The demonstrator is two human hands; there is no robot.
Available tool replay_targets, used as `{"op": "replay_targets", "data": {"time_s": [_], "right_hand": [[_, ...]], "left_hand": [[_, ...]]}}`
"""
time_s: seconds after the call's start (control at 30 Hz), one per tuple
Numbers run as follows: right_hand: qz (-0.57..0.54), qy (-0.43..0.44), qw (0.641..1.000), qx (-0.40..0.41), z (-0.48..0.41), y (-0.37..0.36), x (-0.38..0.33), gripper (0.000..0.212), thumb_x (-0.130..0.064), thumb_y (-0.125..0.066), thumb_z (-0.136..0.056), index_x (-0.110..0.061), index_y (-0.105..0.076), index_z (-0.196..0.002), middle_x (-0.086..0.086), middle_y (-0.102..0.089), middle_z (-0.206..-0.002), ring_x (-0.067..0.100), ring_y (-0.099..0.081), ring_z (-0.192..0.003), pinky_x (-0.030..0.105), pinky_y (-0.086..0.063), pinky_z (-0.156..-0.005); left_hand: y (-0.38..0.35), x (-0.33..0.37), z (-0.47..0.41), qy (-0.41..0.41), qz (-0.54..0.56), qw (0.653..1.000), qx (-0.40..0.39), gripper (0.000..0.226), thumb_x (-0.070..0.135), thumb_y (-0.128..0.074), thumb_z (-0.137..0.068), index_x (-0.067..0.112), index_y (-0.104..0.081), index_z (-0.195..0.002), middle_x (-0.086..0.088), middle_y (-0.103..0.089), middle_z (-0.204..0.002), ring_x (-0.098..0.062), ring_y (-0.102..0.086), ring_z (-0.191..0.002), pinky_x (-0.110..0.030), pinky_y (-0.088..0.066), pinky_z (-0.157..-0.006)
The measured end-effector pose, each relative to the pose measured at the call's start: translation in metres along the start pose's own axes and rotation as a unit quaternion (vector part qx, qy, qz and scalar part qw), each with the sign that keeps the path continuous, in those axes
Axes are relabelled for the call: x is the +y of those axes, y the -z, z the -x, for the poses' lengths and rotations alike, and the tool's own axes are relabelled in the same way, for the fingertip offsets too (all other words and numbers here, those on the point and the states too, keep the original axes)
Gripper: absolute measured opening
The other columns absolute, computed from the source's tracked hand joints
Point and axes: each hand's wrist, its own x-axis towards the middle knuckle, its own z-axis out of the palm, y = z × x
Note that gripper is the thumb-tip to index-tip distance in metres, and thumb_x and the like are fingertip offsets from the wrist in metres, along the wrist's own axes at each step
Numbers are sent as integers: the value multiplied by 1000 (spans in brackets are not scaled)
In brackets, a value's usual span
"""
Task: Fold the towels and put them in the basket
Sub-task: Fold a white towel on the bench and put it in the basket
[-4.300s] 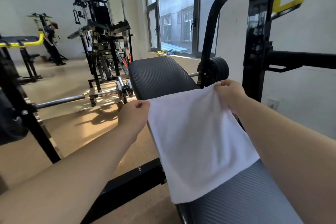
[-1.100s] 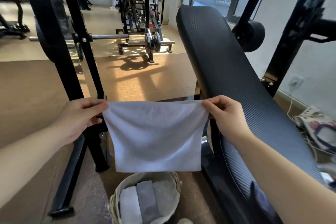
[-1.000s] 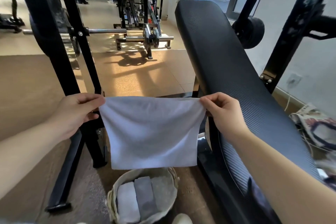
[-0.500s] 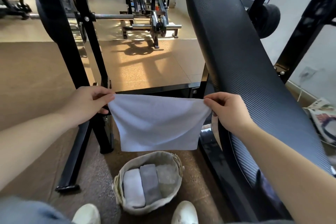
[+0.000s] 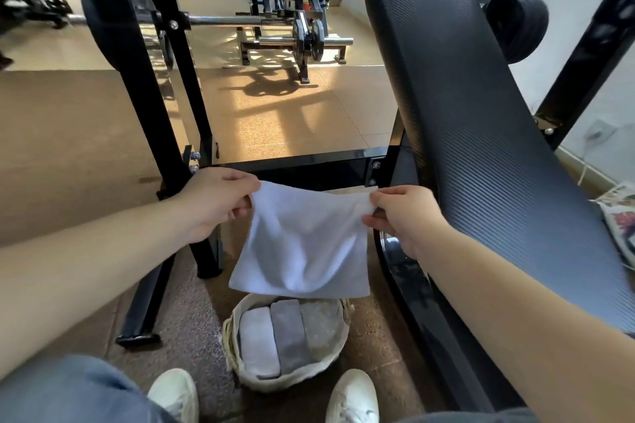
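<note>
Holds one white towel in the air by its two upper corners. Pinches the upper left corner in the left grip, thumb and curled fingers pressed on the cloth. Pinches the upper right corner in the right grip in the same manner.

Towel condition: slack in the middle between the grips, softly creased, lower edge hanging free. Position: directly above the basket, the lower edge near its far rim; contact cannot be told.

Basket position: on the floor, between two white shoes and close to both.

Basket contents: three folded towels side by side, namely a light grey towel at left, a darker grey towel in the middle, a beige speckled towel at right.

Noted to the right of the held towel: a black padded bench, tilted. Noted to the left: a black steel frame, with a barbell behind it.
</note>
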Motion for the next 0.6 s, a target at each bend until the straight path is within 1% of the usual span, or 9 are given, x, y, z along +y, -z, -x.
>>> {"op": "replay_targets", "data": {"time_s": [0.1,0.17,0.23,0.3,0.37,0.43,0.47,0.57,0.6], "right_hand": [[-21,-9,999,-47,8,-14,1,6,-3,-73,-90,-9,-73,-91,15,-73,-98,24,-77,-73,31,-63,-65],[-6,10,997,-72,13,-21,3,5,-5,-76,-88,-10,-75,-90,13,-76,-94,24,-78,-75,33,-64,-69],[25,45,995,-85,19,-25,4,4,-10,-78,-87,-14,-76,-88,9,-77,-87,21,-77,-73,33,-64,-68],[63,93,990,-89,24,-29,6,3,-16,-78,-87,-19,-77,-85,2,-77,-79,17,-76,-72,31,-64,-66],[102,136,982,-87,28,-31,7,3,-23,-77,-87,-23,-77,-84,-6,-75,-74,13,-75,-70,34,-65,-68],[129,171,973,-87,32,-34,8,5,-29,-76,-88,-27,-76,-83,-8,-74,-73,13,-74,-70,38,-65,-71],[142,187,968,-85,34,-35,9,6,-32,-76,-88,-29,-76,-83,-8,-74,-73,13,-74,-69,37,-65,-72],[182,235,952,-67,37,-36,10,8,-38,-74,-89,-32,-74,-84,-10,-74,-70,8,-71,-65,29,-61,-69],[186,241,951,-63,38,-36,11,7,-38,-74,-90,-31,-75,-87,-11,-74,-71,7,-71,-66,29,-61,-70]], "left_hand": [[-23,3,15,-7,7,999,-47,8,14,-74,-91,14,-74,-99,2,-69,-61,-8,-61,-52,-23,-55,-55],[-37,5,25,-9,12,998,-68,8,13,-73,-91,13,-74,-99,1,-71,-64,-10,-61,-53,-25,-55,-57],[-49,6,32,-10,16,996,-84,8,13,-74,-90,13,-75,-98,0,-73,-70,-11,-64,-57,-27,-55,-60],[-58,8,37,-15,11,996,-86,7,14,-76,-89,15,-77,-96,-3,-77,-79,-14,-72,-66,-27,-55,-63],[-64,9,40,-23,8,996,-88,5,16,-77,-89,16,-79,-94,-5,-79,-85,-17,-75,-75,-25,-57,-65],[-68,9,43,-34,10,995,-96,5,16,-76,-90,18,-79,-93,-4,-79,-86,-15,-75,-76,-23,-57,-65],[-70,9,44,-38,10,994,-99,5,17,-75,-91,19,-79,-93,-3,-79,-85,-13,-75,-75,-22,-56,-64],[-74,9,46,-34,18,994,-97,8,18,-73,-93,20,-79,-98,-1,-79,-85,-10,-75,-75,-21,-56,-64],[-75,9,47,-30,27,995,-96,8,19,-73,-93,20,-79,-99,-1,-79,-86,-11,-75,-76,-22,-57,-64]]}}
